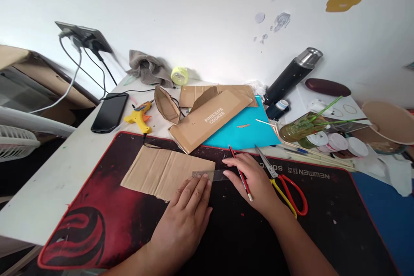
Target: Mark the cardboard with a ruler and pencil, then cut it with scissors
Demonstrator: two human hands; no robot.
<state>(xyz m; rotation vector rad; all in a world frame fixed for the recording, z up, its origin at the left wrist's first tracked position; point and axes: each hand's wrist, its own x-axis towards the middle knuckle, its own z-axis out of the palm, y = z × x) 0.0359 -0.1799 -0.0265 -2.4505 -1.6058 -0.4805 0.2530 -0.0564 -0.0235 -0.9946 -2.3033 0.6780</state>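
A rectangle of brown cardboard (153,171) with crease lines lies on the dark mouse pad (323,207). Across its right edge rests a clear ruler (220,175), its right part over the pad. My left hand (189,207) lies flat, fingertips pressing the ruler's left part on the cardboard. In my right hand (250,177) is a red pencil (243,177), tip pointing away from me and its white end toward me. That hand's thumb and index finger are near the ruler's right end; whether they touch it I cannot tell. Scissors (284,185) with red and yellow handles lie just right.
Behind the pad are a yellow glue gun (140,117), a phone (110,112), a "PRESSURE COOKER" cardboard piece (210,118), a cut cardboard shape (166,105) and a blue sheet (249,129). To the right stand a black flask (287,77), a jar (294,129) and paint pots (338,142).
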